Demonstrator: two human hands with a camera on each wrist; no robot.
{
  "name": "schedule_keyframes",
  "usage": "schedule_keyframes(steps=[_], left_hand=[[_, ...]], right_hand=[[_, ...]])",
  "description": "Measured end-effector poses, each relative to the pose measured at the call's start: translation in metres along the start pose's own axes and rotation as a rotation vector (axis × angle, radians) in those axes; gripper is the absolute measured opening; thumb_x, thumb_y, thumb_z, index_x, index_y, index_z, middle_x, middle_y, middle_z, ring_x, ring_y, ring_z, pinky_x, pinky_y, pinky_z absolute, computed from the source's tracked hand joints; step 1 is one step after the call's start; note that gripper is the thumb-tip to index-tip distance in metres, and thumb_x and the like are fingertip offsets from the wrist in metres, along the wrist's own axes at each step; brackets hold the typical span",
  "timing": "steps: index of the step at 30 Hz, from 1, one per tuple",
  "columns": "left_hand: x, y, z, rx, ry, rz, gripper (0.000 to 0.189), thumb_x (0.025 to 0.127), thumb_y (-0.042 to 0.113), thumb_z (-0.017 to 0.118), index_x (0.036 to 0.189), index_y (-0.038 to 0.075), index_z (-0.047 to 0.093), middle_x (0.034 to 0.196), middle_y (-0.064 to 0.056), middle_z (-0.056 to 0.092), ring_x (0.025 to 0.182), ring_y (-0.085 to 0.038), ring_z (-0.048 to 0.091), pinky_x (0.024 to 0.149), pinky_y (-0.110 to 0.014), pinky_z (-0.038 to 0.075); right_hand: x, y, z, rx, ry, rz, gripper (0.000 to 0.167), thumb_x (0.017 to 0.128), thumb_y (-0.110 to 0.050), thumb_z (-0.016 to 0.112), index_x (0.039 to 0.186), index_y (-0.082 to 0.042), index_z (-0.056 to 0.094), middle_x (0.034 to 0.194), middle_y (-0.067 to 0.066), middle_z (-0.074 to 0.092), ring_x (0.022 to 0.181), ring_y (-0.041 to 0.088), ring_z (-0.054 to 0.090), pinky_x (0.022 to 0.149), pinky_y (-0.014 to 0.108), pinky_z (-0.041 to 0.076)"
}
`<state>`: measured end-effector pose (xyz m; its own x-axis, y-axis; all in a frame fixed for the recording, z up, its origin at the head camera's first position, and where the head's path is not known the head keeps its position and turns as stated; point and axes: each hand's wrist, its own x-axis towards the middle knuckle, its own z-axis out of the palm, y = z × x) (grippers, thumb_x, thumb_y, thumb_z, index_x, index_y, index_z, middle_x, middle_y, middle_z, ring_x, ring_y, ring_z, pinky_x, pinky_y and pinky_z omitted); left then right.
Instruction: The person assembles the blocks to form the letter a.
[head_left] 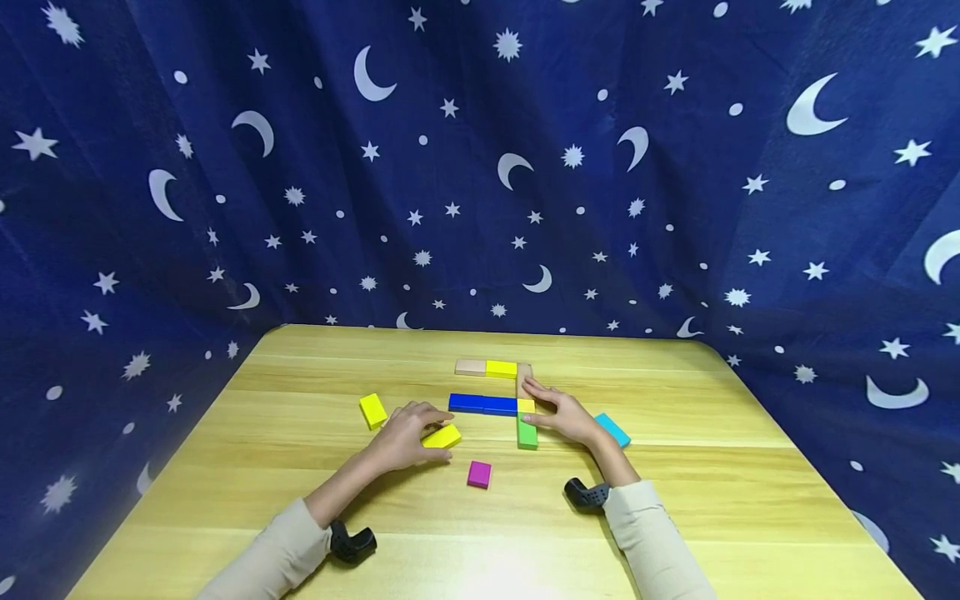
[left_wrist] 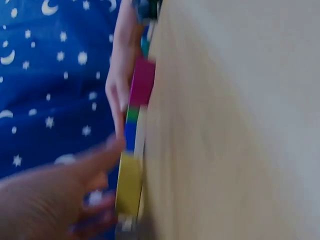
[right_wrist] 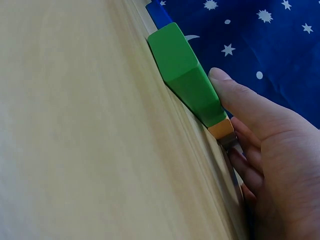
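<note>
My left hand point(head_left: 405, 437) reaches over a yellow block point(head_left: 442, 437), its thumb and fingers spread on either side. In the left wrist view this yellow block point(left_wrist: 129, 184) lies on the tabletop beside the blurred fingers. My right hand point(head_left: 568, 417) rests at a row of blocks, fingertips on a pale wooden block point(head_left: 523, 380) and thumb at a green block point(head_left: 527, 433). Between those two sits a small orange-yellow block point(head_left: 526, 406). In the right wrist view the thumb touches the side of the green block point(right_wrist: 187, 75), with the fingers extended past it.
Two blue blocks point(head_left: 483, 404) run left from the row. Behind them lie a yellow block point(head_left: 501, 369) and a pale block point(head_left: 471, 367). A magenta block point(head_left: 479, 474) lies nearer, another yellow block point(head_left: 372, 411) left, a light blue block point(head_left: 613, 430) right. A starry curtain point(head_left: 480, 167) hangs behind.
</note>
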<state>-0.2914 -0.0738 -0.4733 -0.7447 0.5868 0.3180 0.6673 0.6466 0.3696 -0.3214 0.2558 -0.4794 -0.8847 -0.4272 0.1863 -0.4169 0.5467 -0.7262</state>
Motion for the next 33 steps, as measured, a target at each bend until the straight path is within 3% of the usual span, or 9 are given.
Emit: schedule_keyframes(steps=[3,7,10,13,17,22,27,33], left_hand=[[0.0,-0.007,-0.011,-0.046,-0.144,0.055,0.069,0.069,0.046,0.077,0.129,0.019,0.055,0.124,-0.001,0.055,0.115,-0.021,0.046,0.094,-0.044,0.036],[0.001,-0.012,-0.02,-0.109,-0.316,0.096,0.074,0.071,0.038,0.079,0.136,0.02,0.048,0.137,0.001,0.045,0.126,-0.022,0.038,0.103,-0.045,0.029],[0.001,-0.014,-0.023,-0.148,-0.394,0.102,0.074,0.074,0.029,0.078,0.139,0.02,0.044,0.143,0.005,0.038,0.13,-0.022,0.032,0.105,-0.046,0.025],[0.002,-0.014,-0.024,-0.173,-0.429,0.098,0.073,0.077,0.021,0.075,0.141,0.021,0.041,0.146,0.01,0.032,0.132,-0.021,0.028,0.106,-0.046,0.024],[0.002,-0.013,-0.024,-0.179,-0.431,0.091,0.07,0.079,0.015,0.072,0.141,0.021,0.04,0.145,0.009,0.034,0.131,-0.02,0.03,0.106,-0.044,0.025],[0.002,-0.014,-0.023,-0.189,-0.395,0.075,0.065,0.079,0.014,0.072,0.138,0.014,0.044,0.141,-0.001,0.04,0.127,-0.023,0.036,0.103,-0.043,0.031],[0.001,-0.019,-0.017,-0.148,-0.271,0.046,0.066,0.074,0.027,0.078,0.131,0.008,0.052,0.127,-0.006,0.049,0.113,-0.023,0.048,0.093,-0.04,0.042],[0.001,-0.019,-0.008,-0.097,-0.131,-0.028,0.069,0.073,0.036,0.078,0.129,0.005,0.054,0.12,-0.008,0.052,0.11,-0.025,0.05,0.092,-0.04,0.042]], right_hand=[[0.0,-0.001,0.001,0.0,0.001,0.0,0.067,0.084,-0.031,0.068,0.14,-0.007,0.04,0.148,0.009,0.028,0.135,0.034,0.021,0.109,0.047,0.01],[-0.002,-0.013,-0.003,0.018,-0.018,0.0,0.066,0.085,-0.025,0.068,0.139,-0.001,0.039,0.147,0.015,0.027,0.134,0.038,0.021,0.108,0.05,0.01],[-0.004,-0.028,-0.007,0.03,-0.041,0.01,0.066,0.085,-0.024,0.067,0.138,0.001,0.038,0.146,0.019,0.026,0.133,0.04,0.02,0.108,0.051,0.01],[-0.006,-0.038,-0.01,0.023,-0.052,0.016,0.066,0.086,-0.026,0.067,0.139,0.001,0.037,0.146,0.019,0.026,0.133,0.04,0.02,0.109,0.049,0.01],[-0.007,-0.042,-0.01,0.02,-0.053,0.019,0.065,0.086,-0.025,0.066,0.139,0.0,0.037,0.146,0.019,0.026,0.133,0.04,0.019,0.109,0.049,0.01],[-0.008,-0.041,-0.01,0.029,-0.057,0.02,0.065,0.087,-0.025,0.066,0.139,0.0,0.037,0.147,0.019,0.025,0.133,0.041,0.018,0.108,0.051,0.011],[-0.007,-0.04,-0.011,0.028,-0.053,0.011,0.065,0.086,-0.025,0.066,0.139,0.001,0.037,0.146,0.019,0.026,0.133,0.04,0.019,0.109,0.05,0.01],[-0.007,-0.037,-0.01,0.029,-0.05,0.004,0.064,0.086,-0.022,0.067,0.138,0.001,0.038,0.146,0.02,0.026,0.133,0.041,0.019,0.108,0.05,0.01]])
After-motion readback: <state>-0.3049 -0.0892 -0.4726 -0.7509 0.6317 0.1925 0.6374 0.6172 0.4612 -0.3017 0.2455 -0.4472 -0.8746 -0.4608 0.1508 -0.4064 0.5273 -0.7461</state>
